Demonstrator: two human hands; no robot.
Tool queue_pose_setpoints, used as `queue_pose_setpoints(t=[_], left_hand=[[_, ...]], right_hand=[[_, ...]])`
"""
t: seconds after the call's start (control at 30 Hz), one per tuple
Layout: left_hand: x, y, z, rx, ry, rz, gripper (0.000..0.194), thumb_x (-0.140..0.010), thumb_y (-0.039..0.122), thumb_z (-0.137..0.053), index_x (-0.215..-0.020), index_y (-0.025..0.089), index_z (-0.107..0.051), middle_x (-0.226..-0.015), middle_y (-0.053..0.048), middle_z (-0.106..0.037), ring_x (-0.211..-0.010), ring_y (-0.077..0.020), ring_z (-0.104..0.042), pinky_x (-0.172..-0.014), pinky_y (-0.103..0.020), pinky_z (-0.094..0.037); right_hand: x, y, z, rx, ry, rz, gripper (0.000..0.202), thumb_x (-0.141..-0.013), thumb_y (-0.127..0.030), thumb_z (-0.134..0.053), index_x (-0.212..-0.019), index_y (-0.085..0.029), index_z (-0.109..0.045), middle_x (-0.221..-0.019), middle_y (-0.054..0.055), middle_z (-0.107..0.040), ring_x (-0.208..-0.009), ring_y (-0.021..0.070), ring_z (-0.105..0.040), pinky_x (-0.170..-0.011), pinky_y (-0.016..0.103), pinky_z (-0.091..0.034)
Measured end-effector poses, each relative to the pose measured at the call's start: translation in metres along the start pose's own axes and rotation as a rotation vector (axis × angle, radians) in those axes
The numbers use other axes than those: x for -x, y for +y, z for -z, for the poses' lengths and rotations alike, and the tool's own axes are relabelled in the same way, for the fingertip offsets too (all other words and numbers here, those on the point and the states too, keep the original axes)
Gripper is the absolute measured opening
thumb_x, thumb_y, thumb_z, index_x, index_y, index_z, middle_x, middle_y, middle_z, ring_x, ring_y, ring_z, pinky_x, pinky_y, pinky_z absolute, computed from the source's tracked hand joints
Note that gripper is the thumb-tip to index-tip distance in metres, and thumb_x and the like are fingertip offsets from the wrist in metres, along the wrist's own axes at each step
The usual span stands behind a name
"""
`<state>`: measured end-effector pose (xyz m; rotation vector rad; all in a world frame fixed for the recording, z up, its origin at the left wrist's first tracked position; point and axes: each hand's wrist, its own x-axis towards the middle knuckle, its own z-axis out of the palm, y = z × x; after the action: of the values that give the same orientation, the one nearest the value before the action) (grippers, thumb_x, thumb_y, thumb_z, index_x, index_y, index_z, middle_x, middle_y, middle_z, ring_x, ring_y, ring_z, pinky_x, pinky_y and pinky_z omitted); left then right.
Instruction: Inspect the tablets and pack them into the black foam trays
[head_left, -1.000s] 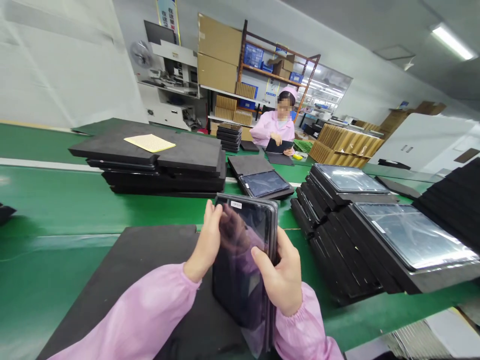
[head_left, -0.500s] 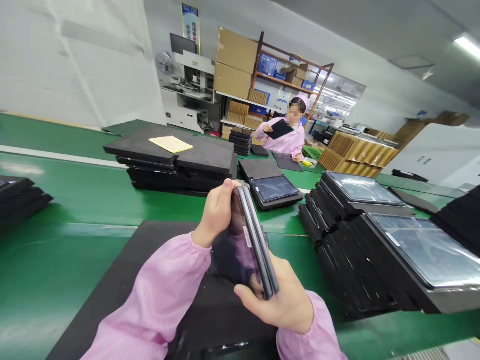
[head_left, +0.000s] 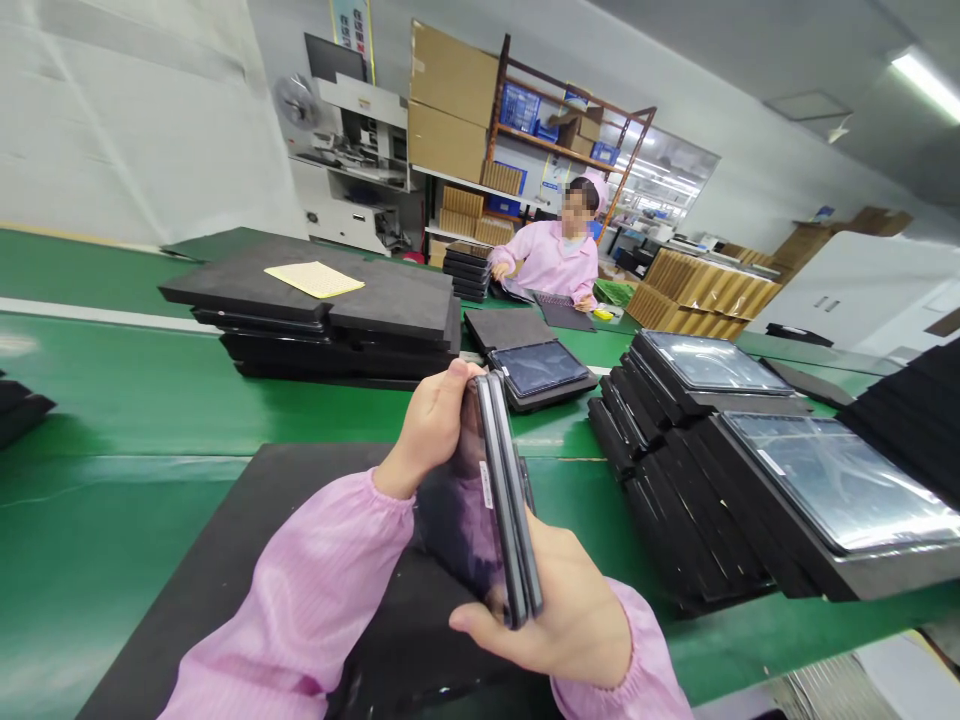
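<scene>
Two flat glossy-faced tablets [head_left: 480, 500], or screens much like them, are pressed together and held on edge above a black foam mat [head_left: 247, 560]. My left hand [head_left: 431, 425] grips their far upper corner, thumb on top. Around the near lower end wraps my right hand [head_left: 555, 600], its thumb across the glossy face and its other fingers hidden behind. A small white label shows on the face toward the left. Just beyond them lies another tablet [head_left: 540, 367] on black foam.
Black foam trays [head_left: 697, 510] are stacked on the right, with film-covered screens [head_left: 840, 475] on top. On the left stands a foam stack [head_left: 300, 340] bearing a yellow sheet [head_left: 315, 279]. A co-worker [head_left: 555, 250] in pink sits across the green table [head_left: 135, 400].
My view has shifted slightly right. The held pair has turned a little more upright, still in both hands. Across the table, the co-worker has lowered the dark panel.
</scene>
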<state>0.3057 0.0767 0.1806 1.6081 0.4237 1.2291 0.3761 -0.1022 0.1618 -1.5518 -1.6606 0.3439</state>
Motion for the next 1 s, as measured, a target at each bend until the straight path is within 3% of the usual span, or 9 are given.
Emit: queue_pose_setpoints(t=[0.17, 0.33, 0.43, 0.63, 0.7, 0.77, 0.87, 1.0], left_hand=[[0.0, 0.004, 0.001, 0.042, -0.04, 0.017, 0.069, -0.082, 0.086, -0.043, -0.059, 0.022, -0.056, -0.05, 0.0, -0.048, -0.049, -0.0171, -0.047, -0.051, -0.033, -0.042], [-0.001, 0.005, 0.001, 0.035, -0.032, 0.028, 0.075, -0.074, 0.094, -0.04, -0.059, 0.022, -0.056, -0.045, 0.003, -0.042, -0.045, -0.0152, -0.042, -0.049, -0.032, -0.041], [-0.001, 0.005, 0.0, 0.009, -0.024, 0.03, 0.075, -0.073, 0.094, -0.041, -0.059, 0.022, -0.056, -0.044, 0.003, -0.042, -0.045, -0.0143, -0.042, -0.049, -0.03, -0.041], [0.002, 0.003, -0.005, -0.038, -0.006, 0.004, 0.078, -0.074, 0.094, -0.039, -0.06, 0.02, -0.06, -0.049, 0.001, -0.052, -0.049, -0.0152, -0.05, -0.053, -0.029, -0.046], [0.004, 0.003, -0.008, -0.072, -0.024, -0.011, 0.078, -0.076, 0.093, -0.037, -0.061, 0.02, -0.061, -0.052, -0.001, -0.058, -0.051, -0.016, -0.054, -0.055, -0.029, -0.048], [0.005, 0.003, -0.01, -0.106, -0.05, -0.021, 0.079, -0.08, 0.091, -0.034, -0.062, 0.019, -0.062, -0.054, -0.002, -0.061, -0.051, -0.0162, -0.055, -0.054, -0.028, -0.048], [0.007, 0.004, -0.012, -0.147, -0.068, -0.036, 0.077, -0.084, 0.086, -0.032, -0.063, 0.019, -0.064, -0.051, -0.001, -0.06, -0.049, -0.0155, -0.054, -0.052, -0.027, -0.046], [0.008, 0.003, -0.015, -0.191, -0.075, -0.047, 0.076, -0.087, 0.082, -0.032, -0.065, 0.018, -0.067, -0.05, -0.001, -0.061, -0.047, -0.0154, -0.054, -0.05, -0.027, -0.044]], right_hand=[[-0.001, 0.0, -0.001, -0.058, -0.08, 0.029, 0.093, -0.079, -0.05, -0.077, -0.157, -0.037, -0.027, -0.108, 0.003, -0.079, -0.046, 0.0235, -0.069, -0.057, 0.037, -0.064], [0.0, 0.002, -0.004, -0.066, -0.08, 0.019, 0.085, -0.082, -0.059, -0.071, -0.154, -0.031, -0.035, -0.073, -0.003, -0.074, -0.046, 0.0259, -0.068, -0.059, 0.037, -0.062], [0.0, 0.006, -0.004, -0.076, -0.082, 0.028, 0.08, -0.082, -0.065, -0.067, -0.148, -0.029, -0.042, -0.063, -0.006, -0.068, -0.043, 0.0252, -0.065, -0.055, 0.036, -0.06], [0.004, 0.014, 0.012, -0.023, -0.164, 0.062, 0.08, -0.084, -0.067, -0.064, -0.147, -0.024, -0.041, -0.074, -0.002, -0.073, -0.043, 0.0229, -0.064, -0.048, 0.032, -0.053], [0.007, 0.016, 0.018, 0.026, -0.173, 0.077, 0.071, -0.084, -0.068, -0.064, -0.136, -0.023, -0.05, -0.073, -0.001, -0.072, -0.046, 0.0241, -0.065, -0.049, 0.033, -0.053], [0.01, 0.018, 0.022, 0.058, -0.18, 0.082, 0.053, -0.083, -0.068, -0.065, -0.113, -0.024, -0.058, -0.066, -0.002, -0.068, -0.046, 0.0243, -0.064, -0.051, 0.033, -0.052], [0.014, 0.021, 0.027, 0.065, -0.193, 0.081, 0.041, -0.082, -0.065, -0.068, -0.086, -0.027, -0.051, -0.067, -0.001, -0.067, -0.048, 0.0228, -0.064, -0.053, 0.031, -0.052], [0.016, 0.023, 0.031, 0.07, -0.214, 0.079, 0.042, -0.077, -0.058, -0.078, -0.084, -0.027, -0.05, -0.076, 0.0, -0.072, -0.053, 0.0222, -0.067, -0.054, 0.029, -0.052]])
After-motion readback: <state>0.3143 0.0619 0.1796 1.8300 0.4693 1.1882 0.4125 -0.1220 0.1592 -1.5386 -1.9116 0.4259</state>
